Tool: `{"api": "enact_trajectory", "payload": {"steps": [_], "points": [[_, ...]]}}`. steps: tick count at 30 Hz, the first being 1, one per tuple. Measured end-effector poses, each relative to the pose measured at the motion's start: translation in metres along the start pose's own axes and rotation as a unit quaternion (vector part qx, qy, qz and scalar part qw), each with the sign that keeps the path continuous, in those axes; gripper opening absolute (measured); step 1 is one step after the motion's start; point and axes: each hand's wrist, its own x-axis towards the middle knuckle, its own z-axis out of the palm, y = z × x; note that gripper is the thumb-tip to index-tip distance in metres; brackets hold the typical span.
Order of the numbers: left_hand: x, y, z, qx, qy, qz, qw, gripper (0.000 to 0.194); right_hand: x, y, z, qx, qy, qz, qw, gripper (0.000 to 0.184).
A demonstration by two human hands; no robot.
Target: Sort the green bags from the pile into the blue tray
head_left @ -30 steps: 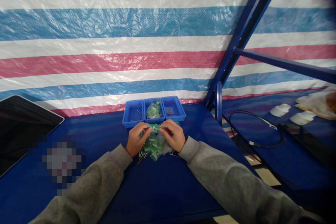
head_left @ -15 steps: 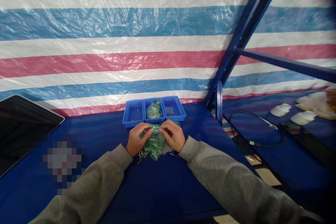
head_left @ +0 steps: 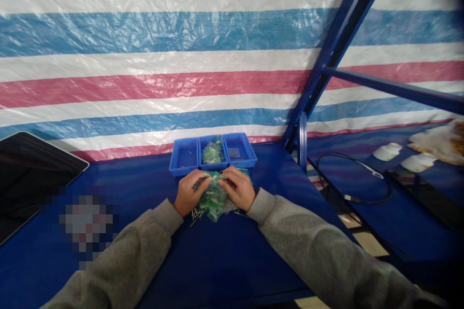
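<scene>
My left hand (head_left: 190, 192) and my right hand (head_left: 239, 188) face each other over a pile on the blue table (head_left: 217, 260). Between their fingertips is a small green plastic bag (head_left: 213, 177), pinched from both sides. Beneath it lie more green plastic bags (head_left: 212, 205) with pale contents too small to make out. Thin metal pins (head_left: 195, 215) stick out at the pile's left. Just behind stand three joined blue bins: the middle bin (head_left: 213, 166) holds green bags, while the left bin (head_left: 183, 170) and right bin (head_left: 242, 162) hold a few small pieces.
A dark-screened panel (head_left: 32, 174) stands at the left, near a blurred patch (head_left: 87, 219). Blue metal posts (head_left: 326, 65) rise at the right. Beyond them, a second blue surface bears a black cable (head_left: 357, 201), white cups (head_left: 387, 151) and a dark flat object (head_left: 424, 198).
The green bag between my fingertips has shifted and spread slightly, and my right fingers have moved a little. The arms, bins and pile stay where they were.
</scene>
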Motion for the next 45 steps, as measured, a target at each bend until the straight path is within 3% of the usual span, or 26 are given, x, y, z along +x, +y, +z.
{"api": "enact_trajectory", "payload": {"steps": [16, 28, 45], "points": [[0.0016, 0.0008, -0.0011, -0.034, -0.02, 0.01, 0.999, 0.012, -0.0021, 0.0027, 0.0016, 0.007, 0.009, 0.0, 1.0, 0.019], [-0.0003, -0.0033, 0.0013, 0.009, -0.008, 0.009, 1.0, 0.016, 0.0, 0.0009, 0.0001, 0.009, 0.002, 0.003, 1.0, 0.015], [0.001, -0.0009, -0.0003, -0.035, -0.033, 0.02, 0.999, 0.014, -0.0005, 0.0004, 0.0004, 0.002, 0.007, 0.003, 1.0, 0.017]]}}
